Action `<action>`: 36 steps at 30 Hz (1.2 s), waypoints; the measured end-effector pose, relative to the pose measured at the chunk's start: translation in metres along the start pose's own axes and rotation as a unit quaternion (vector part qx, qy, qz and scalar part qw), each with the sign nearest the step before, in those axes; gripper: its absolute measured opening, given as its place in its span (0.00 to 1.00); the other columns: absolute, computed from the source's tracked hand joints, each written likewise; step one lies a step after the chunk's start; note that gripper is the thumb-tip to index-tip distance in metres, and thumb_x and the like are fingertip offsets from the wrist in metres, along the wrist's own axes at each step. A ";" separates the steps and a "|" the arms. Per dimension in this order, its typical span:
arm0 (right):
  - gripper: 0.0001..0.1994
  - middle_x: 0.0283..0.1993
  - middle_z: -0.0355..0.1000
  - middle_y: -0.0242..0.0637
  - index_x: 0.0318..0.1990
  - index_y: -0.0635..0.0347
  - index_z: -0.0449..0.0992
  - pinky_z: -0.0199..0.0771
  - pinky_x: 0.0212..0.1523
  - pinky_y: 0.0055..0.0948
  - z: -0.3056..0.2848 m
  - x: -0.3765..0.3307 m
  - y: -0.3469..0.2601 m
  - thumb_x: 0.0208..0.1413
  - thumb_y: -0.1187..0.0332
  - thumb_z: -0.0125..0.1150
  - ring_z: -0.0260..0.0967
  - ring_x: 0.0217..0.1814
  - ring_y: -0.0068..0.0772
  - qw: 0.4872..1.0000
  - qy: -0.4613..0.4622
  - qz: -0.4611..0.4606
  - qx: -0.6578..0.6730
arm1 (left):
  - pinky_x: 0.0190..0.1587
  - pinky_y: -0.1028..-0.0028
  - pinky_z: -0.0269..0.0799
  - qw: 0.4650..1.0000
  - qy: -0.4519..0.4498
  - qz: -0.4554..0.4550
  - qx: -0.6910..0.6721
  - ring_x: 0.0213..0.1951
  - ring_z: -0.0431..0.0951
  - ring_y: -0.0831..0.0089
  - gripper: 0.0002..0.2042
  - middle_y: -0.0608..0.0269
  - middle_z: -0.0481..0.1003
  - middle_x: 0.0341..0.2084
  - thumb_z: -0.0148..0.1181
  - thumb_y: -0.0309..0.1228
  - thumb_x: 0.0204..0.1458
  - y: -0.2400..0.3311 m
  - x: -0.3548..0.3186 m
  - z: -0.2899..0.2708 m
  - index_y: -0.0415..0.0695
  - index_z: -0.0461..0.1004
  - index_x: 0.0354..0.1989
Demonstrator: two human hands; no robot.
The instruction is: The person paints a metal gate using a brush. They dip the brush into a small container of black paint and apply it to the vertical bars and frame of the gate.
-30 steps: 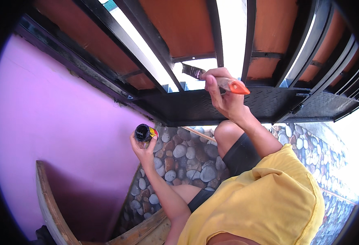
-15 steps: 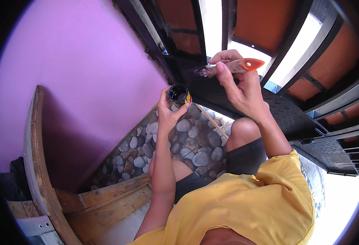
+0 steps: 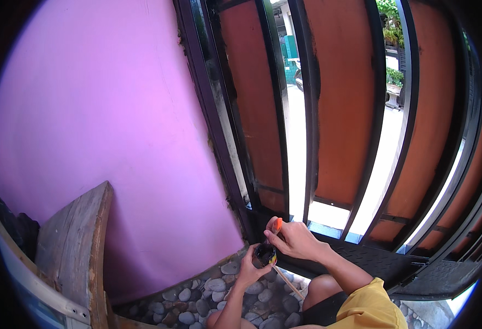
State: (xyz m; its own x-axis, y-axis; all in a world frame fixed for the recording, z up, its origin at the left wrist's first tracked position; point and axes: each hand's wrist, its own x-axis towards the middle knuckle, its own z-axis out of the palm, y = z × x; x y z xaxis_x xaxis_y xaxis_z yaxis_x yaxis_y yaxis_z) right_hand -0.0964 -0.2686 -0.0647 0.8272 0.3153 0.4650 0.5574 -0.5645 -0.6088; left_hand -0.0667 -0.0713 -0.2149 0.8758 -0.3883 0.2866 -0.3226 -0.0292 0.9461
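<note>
My left hand is wrapped round a small open can with dark, smeared sides and a bit of yellow label. Dark paint shows inside its mouth. Just above the can, my right hand grips a paintbrush by its handle, whose end is orange. The brush points down toward the can's mouth; its bristles cannot be made out, so I cannot tell how deep they reach. Beyond both hands stands a metal gate with a black frame and reddish-brown panels.
A purple wall rises on the left, with a wooden board and a dark cloth-like bundle against it. Rounded stones cover the ground under my arms. A thin stick lies near my knee.
My view has tilted up, showing more of the gate. The brush has come from level beside the can to upright over its mouth. My left hand still holds the can.
</note>
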 end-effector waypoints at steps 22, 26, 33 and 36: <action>0.12 0.27 0.71 0.41 0.35 0.65 0.70 0.69 0.26 0.31 0.000 0.008 0.003 0.66 0.65 0.54 0.72 0.24 0.35 0.990 0.060 -0.006 0.127 | 0.56 0.70 0.68 0.999 0.034 0.026 -0.032 0.49 0.75 0.71 0.30 0.58 0.75 0.44 0.74 0.28 0.41 0.002 0.007 -0.003 0.37 0.66 0.53; 0.11 0.30 0.70 0.34 0.36 0.66 0.70 0.67 0.25 0.18 0.015 0.001 0.013 0.68 0.67 0.51 0.68 0.23 0.17 0.963 0.117 0.032 0.242 | 0.57 0.70 0.67 0.998 0.052 0.025 -0.031 0.50 0.75 0.71 0.31 0.59 0.75 0.45 0.73 0.26 0.41 0.006 0.002 -0.009 0.37 0.66 0.54; 0.16 0.25 0.71 0.34 0.41 0.66 0.72 0.71 0.27 0.22 0.006 -0.019 0.026 0.70 0.59 0.47 0.71 0.25 0.22 0.919 0.159 0.121 0.341 | 0.56 0.70 0.68 0.996 0.075 0.035 -0.020 0.48 0.76 0.72 0.32 0.60 0.75 0.44 0.73 0.25 0.40 0.005 0.007 -0.005 0.37 0.65 0.55; 0.17 0.25 0.71 0.35 0.42 0.67 0.72 0.72 0.28 0.22 0.007 -0.021 0.028 0.70 0.58 0.47 0.71 0.26 0.24 0.897 0.156 0.145 0.388 | 0.56 0.69 0.68 0.996 0.081 0.043 -0.008 0.48 0.76 0.72 0.32 0.60 0.76 0.43 0.74 0.26 0.39 0.010 0.006 -0.007 0.37 0.65 0.54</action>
State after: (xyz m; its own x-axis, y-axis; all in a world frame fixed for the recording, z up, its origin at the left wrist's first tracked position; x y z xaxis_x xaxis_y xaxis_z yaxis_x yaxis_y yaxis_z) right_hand -0.0975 -0.2856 -0.0961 0.9528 -0.0554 0.2984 0.3034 0.1503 -0.9409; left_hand -0.0624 -0.0670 -0.2026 0.8926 -0.2344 0.3852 -0.3933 0.0129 0.9193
